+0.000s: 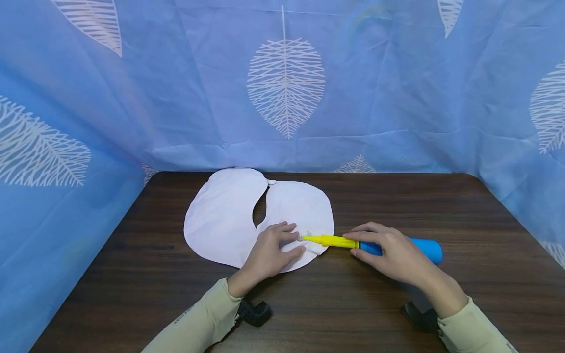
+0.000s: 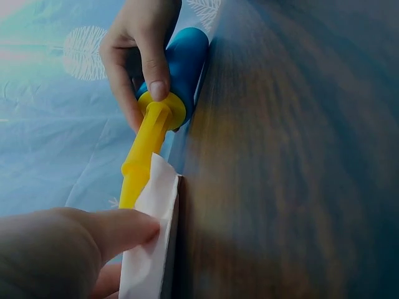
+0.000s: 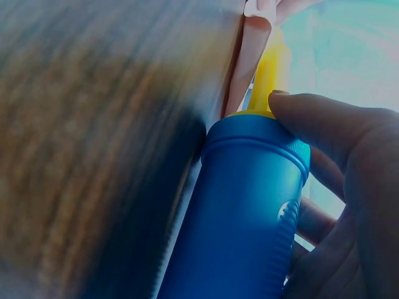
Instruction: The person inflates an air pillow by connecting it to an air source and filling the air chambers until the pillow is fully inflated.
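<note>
A flat white U-shaped neck pillow (image 1: 220, 220) lies on the table, its two lobes meeting at a small fastening at the back. My left hand (image 1: 271, 250) rests on its near part, fingers and thumb spread beside the valve area. In the left wrist view, the thumb presses the raised white fabric (image 2: 146, 249). My right hand (image 1: 393, 250) grips a blue hand pump (image 1: 428, 250) around its front end, thumb and fingers on either side. The pump's yellow nozzle (image 1: 333, 240) points left, its tip at the pillow's valve close to my left fingertips; the tip's exact seating is hidden.
The dark wood-grain table (image 1: 132, 294) extends around the pillow and pump. Blue fabric with white leaf prints (image 1: 198, 88) hangs behind and along both sides. Black wrist-worn devices (image 1: 256, 314) sit under both wrists.
</note>
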Demonstrator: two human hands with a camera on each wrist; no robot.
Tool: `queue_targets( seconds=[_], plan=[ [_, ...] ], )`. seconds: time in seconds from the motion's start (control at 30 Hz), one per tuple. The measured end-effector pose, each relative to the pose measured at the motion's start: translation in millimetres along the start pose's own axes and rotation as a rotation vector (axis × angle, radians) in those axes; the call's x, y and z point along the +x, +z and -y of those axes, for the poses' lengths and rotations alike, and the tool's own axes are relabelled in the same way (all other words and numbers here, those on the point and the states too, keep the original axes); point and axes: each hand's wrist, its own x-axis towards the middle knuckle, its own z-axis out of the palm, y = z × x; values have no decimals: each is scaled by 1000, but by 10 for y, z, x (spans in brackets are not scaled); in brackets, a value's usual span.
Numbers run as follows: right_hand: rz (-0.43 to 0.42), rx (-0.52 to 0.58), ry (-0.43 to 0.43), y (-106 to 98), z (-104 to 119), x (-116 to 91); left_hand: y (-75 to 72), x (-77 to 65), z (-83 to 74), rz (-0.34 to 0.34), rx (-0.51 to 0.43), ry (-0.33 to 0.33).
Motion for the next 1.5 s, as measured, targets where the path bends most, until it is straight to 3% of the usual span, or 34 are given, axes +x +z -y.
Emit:
queue_targets(
  seconds=[0.4,0.83,1.03,1.5],
  plan=[
    [3,11,17,-42,3,53,-58,79,-55,-6,-33,-42],
    [13,29,39,50,57,-84,61,-107,22,26,-32,-56],
    [5,22,29,64,58,-91,37,-122,19,31,-13,-45],
    [-28,-11,34,-1,90,-18,-23,-36,-28,-59,-11,-41]
  ],
)
